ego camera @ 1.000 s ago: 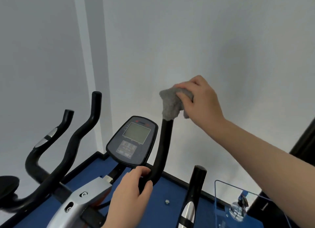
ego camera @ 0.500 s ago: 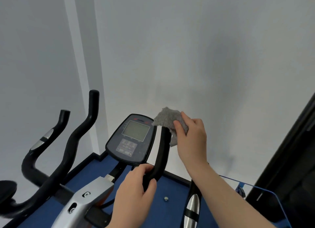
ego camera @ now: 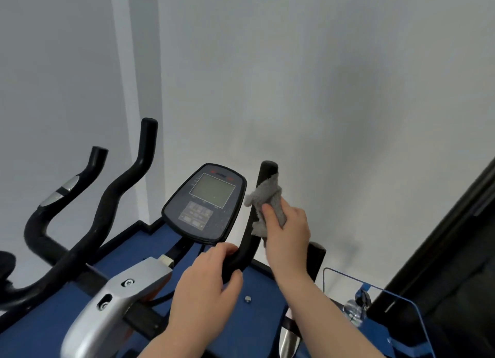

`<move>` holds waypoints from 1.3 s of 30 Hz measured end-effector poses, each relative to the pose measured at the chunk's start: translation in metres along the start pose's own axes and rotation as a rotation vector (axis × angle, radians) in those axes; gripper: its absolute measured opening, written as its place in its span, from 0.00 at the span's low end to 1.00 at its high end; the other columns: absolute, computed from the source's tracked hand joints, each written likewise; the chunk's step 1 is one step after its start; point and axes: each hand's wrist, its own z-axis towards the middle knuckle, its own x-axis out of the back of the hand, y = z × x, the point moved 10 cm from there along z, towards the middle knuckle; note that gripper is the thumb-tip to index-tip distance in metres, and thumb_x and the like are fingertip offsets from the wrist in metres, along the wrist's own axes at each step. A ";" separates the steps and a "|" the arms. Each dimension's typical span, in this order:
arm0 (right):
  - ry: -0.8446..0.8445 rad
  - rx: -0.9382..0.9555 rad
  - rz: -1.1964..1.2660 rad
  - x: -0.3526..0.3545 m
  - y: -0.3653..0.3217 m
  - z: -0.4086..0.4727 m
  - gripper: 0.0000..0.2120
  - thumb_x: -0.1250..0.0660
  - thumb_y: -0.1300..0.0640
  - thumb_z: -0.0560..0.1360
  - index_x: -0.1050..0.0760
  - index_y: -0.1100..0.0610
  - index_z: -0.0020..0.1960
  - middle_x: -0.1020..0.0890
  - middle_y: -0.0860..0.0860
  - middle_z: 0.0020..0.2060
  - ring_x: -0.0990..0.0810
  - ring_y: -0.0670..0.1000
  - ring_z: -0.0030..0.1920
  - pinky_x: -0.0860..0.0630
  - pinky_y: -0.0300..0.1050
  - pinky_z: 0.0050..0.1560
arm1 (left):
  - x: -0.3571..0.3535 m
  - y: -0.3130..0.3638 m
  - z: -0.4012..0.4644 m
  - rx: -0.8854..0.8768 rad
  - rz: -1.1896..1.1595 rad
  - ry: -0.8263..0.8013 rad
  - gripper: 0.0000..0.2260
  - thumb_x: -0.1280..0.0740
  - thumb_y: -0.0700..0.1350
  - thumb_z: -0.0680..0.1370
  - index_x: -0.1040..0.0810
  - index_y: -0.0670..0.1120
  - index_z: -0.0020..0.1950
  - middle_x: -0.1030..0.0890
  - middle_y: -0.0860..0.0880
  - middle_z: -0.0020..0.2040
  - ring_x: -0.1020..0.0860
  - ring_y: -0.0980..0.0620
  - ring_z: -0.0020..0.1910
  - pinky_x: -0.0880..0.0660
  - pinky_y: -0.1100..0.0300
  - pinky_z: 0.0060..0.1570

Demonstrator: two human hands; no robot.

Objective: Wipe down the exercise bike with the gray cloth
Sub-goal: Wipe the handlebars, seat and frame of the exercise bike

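The exercise bike fills the lower half of the view, with a grey console (ego camera: 205,206) at its middle and black handlebars to either side. My right hand (ego camera: 288,233) holds the gray cloth (ego camera: 269,197) wrapped around the upright right handlebar (ego camera: 266,171), just below its bare tip. Lower on the same bar, at its bend, my left hand (ego camera: 207,285) grips the black tube. The left handlebars (ego camera: 120,183) curve up untouched at the far left. A silver frame bracket (ego camera: 120,293) sits below the console.
A white wall stands close behind the bike. A blue mat (ego camera: 53,312) lies under it. A clear plastic sheet with a blue edge (ego camera: 375,282) stands at the lower right, next to a dark machine (ego camera: 455,250). Another black bar end (ego camera: 317,253) rises behind my right wrist.
My right hand has slid the cloth down the right handlebar from its tip, leaving the tip bare. My left hand has kept its grip at the bend.
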 end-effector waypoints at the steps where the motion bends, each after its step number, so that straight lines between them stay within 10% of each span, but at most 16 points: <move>1: 0.015 -0.009 0.027 0.003 -0.001 0.006 0.11 0.36 0.53 0.77 0.21 0.57 0.55 0.27 0.53 0.45 0.27 0.39 0.40 0.33 0.27 0.42 | 0.000 -0.001 0.000 -0.001 0.000 -0.002 0.13 0.39 0.52 0.74 0.32 0.63 0.57 0.25 0.62 0.46 0.27 0.58 0.44 0.32 0.64 0.41; 8: 0.010 -0.052 0.020 -0.012 0.000 -0.003 0.08 0.38 0.55 0.79 0.24 0.56 0.44 0.26 0.55 0.43 0.28 0.40 0.35 0.35 0.24 0.37 | 0.002 -0.003 0.001 0.002 0.013 0.042 0.14 0.40 0.53 0.73 0.32 0.62 0.59 0.24 0.61 0.48 0.25 0.59 0.45 0.28 0.60 0.45; 13: -0.186 -0.131 -0.011 -0.012 0.020 -0.029 0.12 0.39 0.56 0.79 0.29 0.54 0.36 0.24 0.58 0.41 0.29 0.49 0.36 0.34 0.40 0.37 | 0.004 -0.004 0.003 0.003 -0.021 0.055 0.13 0.38 0.49 0.75 0.29 0.58 0.58 0.24 0.61 0.49 0.27 0.61 0.49 0.29 0.62 0.48; 18: 0.035 0.229 0.139 0.032 -0.066 -0.008 0.08 0.34 0.52 0.75 0.23 0.49 0.53 0.24 0.44 0.48 0.24 0.38 0.46 0.28 0.30 0.50 | 0.008 -0.005 -0.002 -0.004 0.038 0.047 0.11 0.39 0.51 0.77 0.29 0.57 0.59 0.27 0.63 0.51 0.31 0.61 0.53 0.33 0.64 0.51; 25: -0.415 0.910 -1.218 -0.053 -0.095 0.004 0.14 0.38 0.68 0.70 0.27 0.59 0.54 0.31 0.55 0.60 0.27 0.54 0.52 0.30 0.44 0.30 | 0.028 -0.013 -0.022 0.027 0.154 0.068 0.14 0.39 0.45 0.78 0.28 0.54 0.62 0.26 0.59 0.56 0.30 0.56 0.57 0.30 0.60 0.56; 31: -0.607 0.804 -0.929 -0.069 -0.063 -0.030 0.08 0.42 0.62 0.78 0.24 0.59 0.51 0.25 0.53 0.52 0.25 0.55 0.47 0.34 0.40 0.40 | 0.040 -0.025 -0.062 0.051 0.191 0.060 0.20 0.35 0.40 0.75 0.28 0.50 0.67 0.25 0.55 0.63 0.27 0.50 0.61 0.27 0.53 0.58; 39: -0.368 0.302 -0.349 -0.043 -0.034 -0.077 0.09 0.37 0.55 0.78 0.19 0.56 0.48 0.28 0.44 0.48 0.25 0.46 0.39 0.26 0.39 0.44 | 0.056 -0.056 -0.117 0.117 -0.014 0.123 0.16 0.42 0.46 0.78 0.30 0.55 0.66 0.29 0.62 0.62 0.34 0.65 0.61 0.40 0.72 0.60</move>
